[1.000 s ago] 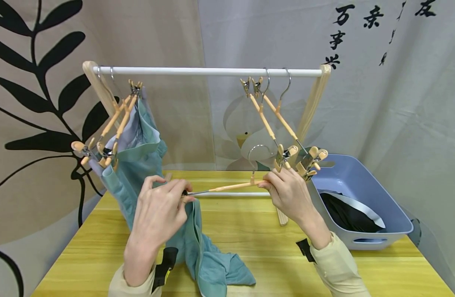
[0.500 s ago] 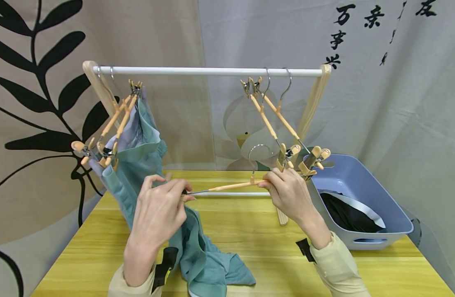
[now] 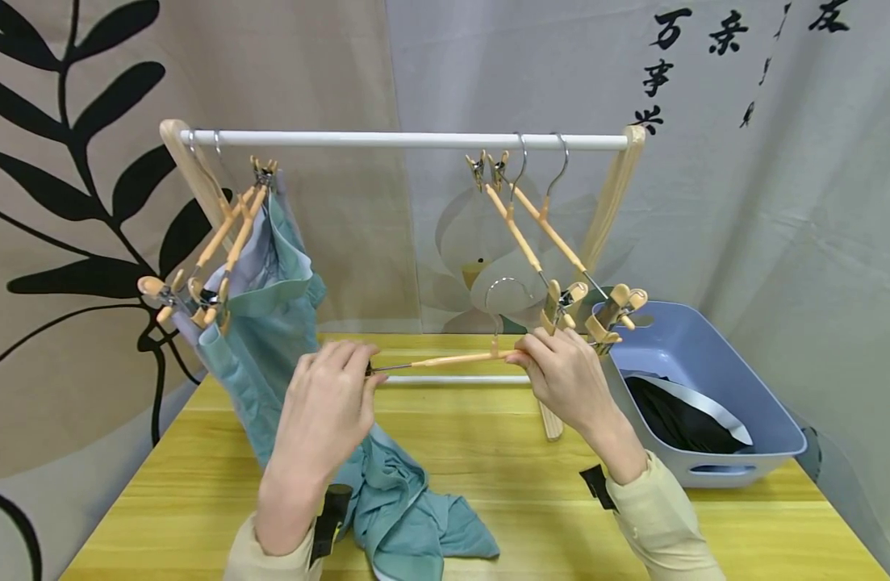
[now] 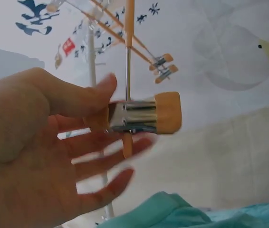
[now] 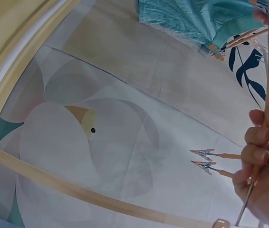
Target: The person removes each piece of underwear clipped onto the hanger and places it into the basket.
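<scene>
My left hand (image 3: 324,411) pinches the clip (image 4: 168,113) at the left end of a clip hanger (image 3: 452,359), thumb on one side and fingertips on the other. Nothing hangs from that clip in the left wrist view. The hanger is held roughly level over the table, its hook pointing up. Farther right, my right hand (image 3: 571,379) grips the wooden bar, fingers curled round it in the right wrist view. Below the left hand, a crumpled teal garment (image 3: 433,520) lies on the table, partly hidden by the left wrist.
A rack with a white rail (image 3: 401,140) stands behind. Teal and lavender garments (image 3: 270,323) hang on clip hangers at its left; two bare clip hangers (image 3: 520,234) hang at right. A blue basket (image 3: 775,420) holding a black and white item (image 3: 680,415) stands at the table's right.
The left hand has turned and risen slightly at the clip. The upper part of the teal garment below it has dropped away toward the table. The right hand has stayed in place.
</scene>
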### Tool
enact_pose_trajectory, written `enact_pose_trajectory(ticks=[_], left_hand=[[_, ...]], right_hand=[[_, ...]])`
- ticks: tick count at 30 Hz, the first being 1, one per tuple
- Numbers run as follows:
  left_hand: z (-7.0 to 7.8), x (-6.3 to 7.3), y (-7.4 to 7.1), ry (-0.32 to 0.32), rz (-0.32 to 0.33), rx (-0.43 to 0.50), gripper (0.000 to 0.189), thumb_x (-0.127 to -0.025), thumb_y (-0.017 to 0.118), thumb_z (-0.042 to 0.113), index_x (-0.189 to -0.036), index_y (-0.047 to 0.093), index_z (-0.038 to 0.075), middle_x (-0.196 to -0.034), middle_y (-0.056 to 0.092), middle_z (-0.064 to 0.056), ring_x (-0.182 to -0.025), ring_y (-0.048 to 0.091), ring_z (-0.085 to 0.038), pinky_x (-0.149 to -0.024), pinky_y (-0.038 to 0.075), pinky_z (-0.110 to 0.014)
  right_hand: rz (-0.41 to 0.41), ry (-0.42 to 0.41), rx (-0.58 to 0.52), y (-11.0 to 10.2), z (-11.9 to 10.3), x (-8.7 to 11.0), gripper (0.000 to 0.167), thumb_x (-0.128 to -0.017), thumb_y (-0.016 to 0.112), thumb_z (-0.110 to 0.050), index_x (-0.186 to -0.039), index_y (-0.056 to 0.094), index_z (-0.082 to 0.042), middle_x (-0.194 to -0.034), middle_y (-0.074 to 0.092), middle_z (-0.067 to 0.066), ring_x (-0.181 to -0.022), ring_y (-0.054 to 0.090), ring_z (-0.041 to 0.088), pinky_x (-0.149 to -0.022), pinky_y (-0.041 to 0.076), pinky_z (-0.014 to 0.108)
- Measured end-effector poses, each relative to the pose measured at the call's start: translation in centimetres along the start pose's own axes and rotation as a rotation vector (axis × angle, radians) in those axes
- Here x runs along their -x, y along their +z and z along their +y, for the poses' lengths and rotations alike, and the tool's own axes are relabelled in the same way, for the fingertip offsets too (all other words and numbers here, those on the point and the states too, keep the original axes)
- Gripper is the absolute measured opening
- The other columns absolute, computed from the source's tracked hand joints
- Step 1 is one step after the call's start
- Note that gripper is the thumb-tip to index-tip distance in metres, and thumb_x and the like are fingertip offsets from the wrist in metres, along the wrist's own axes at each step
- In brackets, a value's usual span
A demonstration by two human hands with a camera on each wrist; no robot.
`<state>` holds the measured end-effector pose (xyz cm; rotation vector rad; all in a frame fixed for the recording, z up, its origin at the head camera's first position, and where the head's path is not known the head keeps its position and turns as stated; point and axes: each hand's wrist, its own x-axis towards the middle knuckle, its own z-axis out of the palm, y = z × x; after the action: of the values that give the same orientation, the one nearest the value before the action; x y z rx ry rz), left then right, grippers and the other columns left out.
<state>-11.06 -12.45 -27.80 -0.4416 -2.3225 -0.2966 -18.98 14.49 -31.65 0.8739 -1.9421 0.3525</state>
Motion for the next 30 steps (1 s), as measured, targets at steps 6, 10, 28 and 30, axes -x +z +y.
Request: enact_pose_trajectory(ticks=[6,10,28,30], left_hand=[[1.5,-0.5,1.0,0.097,0.028,-0.065,0.047,-0.073,0.08,0.01,-0.117,0.065,0.001,-0.13,0.058,-0.021,-0.125,0.049,-0.041,-0.101,0.043,-0.054],[2.8,-1.0,2.4,0.223,0.043,-0.041,0.051,-0.075,0.078,0.009,-0.123,0.062,0.007,-0.117,0.066,-0.015,-0.108,0.062,-0.031,-0.095,0.051,-0.041],[3.8,-1.4,4.7,0.099,0.0,0.197,0.023,-0.078,0.067,-0.011,-0.092,0.069,0.006,-0.089,0.063,-0.005,-0.078,0.052,-0.02,-0.066,0.049,-0.027],[3.5,-1.4,4.7,0.09,0.007,0.189,0.022,-0.078,0.067,-0.011,-0.091,0.069,0.006,-0.088,0.064,-0.005,-0.078,0.053,-0.021,-0.067,0.049,-0.028]], right_hand=[[-0.015,0.005,0.0,0.2,0.0,0.0,0.048,-0.098,0.036,-0.042,-0.075,0.061,-0.008,-0.062,0.056,-0.001,-0.047,0.04,0.013,-0.051,0.037,0.027],[-0.026,-0.004,0.018,0.3,-0.2,-0.1,0.049,-0.098,0.035,-0.043,-0.076,0.062,-0.008,-0.063,0.054,-0.001,-0.048,0.039,0.013,-0.05,0.037,0.027],[0.024,-0.028,0.015,0.5,-1.8,0.0,0.042,-0.099,0.04,-0.039,-0.093,0.065,-0.006,-0.087,0.059,0.008,-0.069,0.049,0.019,-0.059,0.036,0.03],[0.128,-0.082,-0.005,0.9,-2.5,0.1,0.034,-0.099,0.046,-0.032,-0.097,0.065,-0.004,-0.093,0.059,0.012,-0.073,0.05,0.023,-0.063,0.04,0.032]])
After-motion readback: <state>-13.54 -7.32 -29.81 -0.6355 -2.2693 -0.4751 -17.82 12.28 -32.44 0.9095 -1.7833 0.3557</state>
